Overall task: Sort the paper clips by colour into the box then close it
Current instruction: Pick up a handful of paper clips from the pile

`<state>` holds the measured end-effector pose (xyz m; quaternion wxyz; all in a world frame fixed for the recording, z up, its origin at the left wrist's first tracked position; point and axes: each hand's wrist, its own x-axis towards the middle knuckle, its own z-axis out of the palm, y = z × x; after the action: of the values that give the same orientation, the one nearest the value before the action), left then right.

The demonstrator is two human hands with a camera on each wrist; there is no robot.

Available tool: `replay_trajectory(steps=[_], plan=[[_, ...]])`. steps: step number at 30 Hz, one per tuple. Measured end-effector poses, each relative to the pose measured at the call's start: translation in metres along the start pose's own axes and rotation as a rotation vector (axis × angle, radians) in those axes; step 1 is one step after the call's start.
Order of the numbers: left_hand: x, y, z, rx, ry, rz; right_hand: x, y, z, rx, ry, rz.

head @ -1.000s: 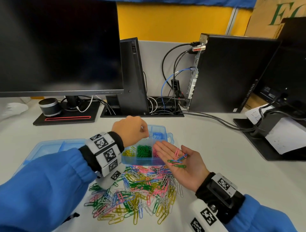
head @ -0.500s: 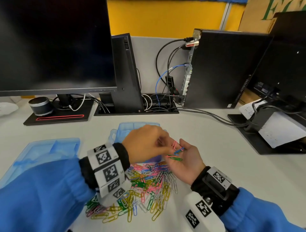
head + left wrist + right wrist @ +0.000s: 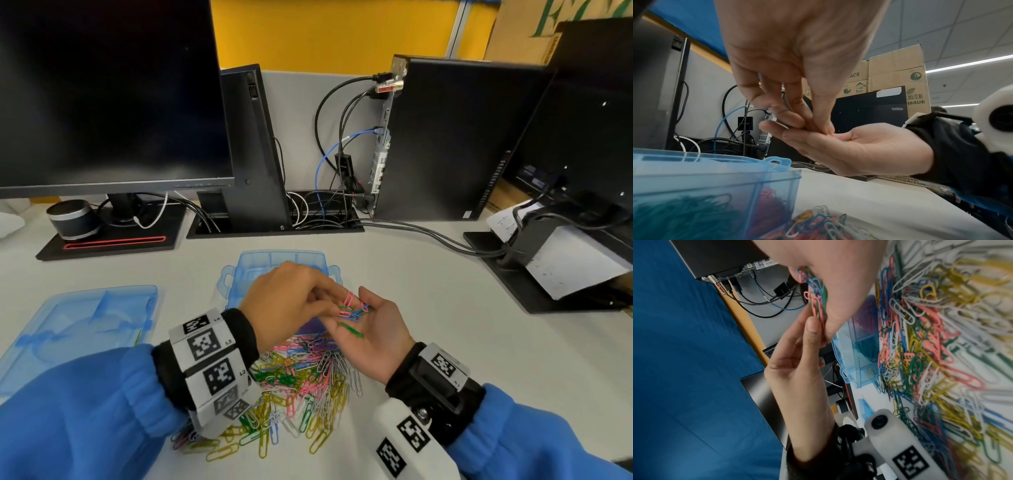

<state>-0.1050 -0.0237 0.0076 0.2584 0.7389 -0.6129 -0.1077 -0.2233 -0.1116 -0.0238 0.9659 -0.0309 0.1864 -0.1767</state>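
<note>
A blue see-through compartment box stands open on the desk, with green clips and pink clips in separate cells. A mixed pile of coloured paper clips lies in front of it. My right hand is held palm up over the pile, fingers relaxed, carrying several pink, blue and green clips. My left hand reaches across, and its thumb and fingers pinch a clip of that small bunch. The box's near cells are hidden behind my hands.
The box's loose blue lid lies at the left. A monitor on its stand, a small speaker, computer cases and cables line the back. A black stand with paper sits at the right.
My left hand left the box and came over to the right palm, where it now pinches a clip. The right hand stayed palm up with its clips.
</note>
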Motion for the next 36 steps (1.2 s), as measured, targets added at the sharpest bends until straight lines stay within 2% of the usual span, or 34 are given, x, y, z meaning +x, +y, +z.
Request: replay_trajectory(steps=[3,6,11,22,26,29,31,33,36], plan=[[0.001,-0.001,0.0,-0.092,0.047,-0.018,0.003,-0.003,-0.003,-0.015,0.01,-0.01],[0.004,-0.004,-0.001,-0.202,0.042,-0.014,0.003,-0.003,-0.004,-0.031,-0.011,0.01],[0.006,-0.005,-0.002,-0.257,0.023,-0.007,0.001,-0.003,-0.002,-0.096,-0.053,0.02],[0.004,0.006,0.006,0.204,0.003,-0.023,0.001,0.0,-0.004,-0.047,-0.039,0.048],[0.007,0.004,0.009,0.147,-0.031,-0.022,0.004,-0.002,-0.008,-0.058,-0.039,0.04],[0.008,0.001,0.008,-0.001,0.024,-0.042,0.006,-0.002,-0.009,-0.094,-0.036,0.014],[0.008,0.0,0.007,-0.074,0.076,-0.014,0.005,-0.001,-0.008,-0.115,-0.03,0.005],[0.006,0.0,0.008,-0.114,0.062,0.048,0.005,-0.002,-0.007,-0.098,-0.007,0.015],[0.001,0.002,0.014,0.068,-0.013,0.176,0.004,-0.002,-0.007,-0.068,0.061,0.05]])
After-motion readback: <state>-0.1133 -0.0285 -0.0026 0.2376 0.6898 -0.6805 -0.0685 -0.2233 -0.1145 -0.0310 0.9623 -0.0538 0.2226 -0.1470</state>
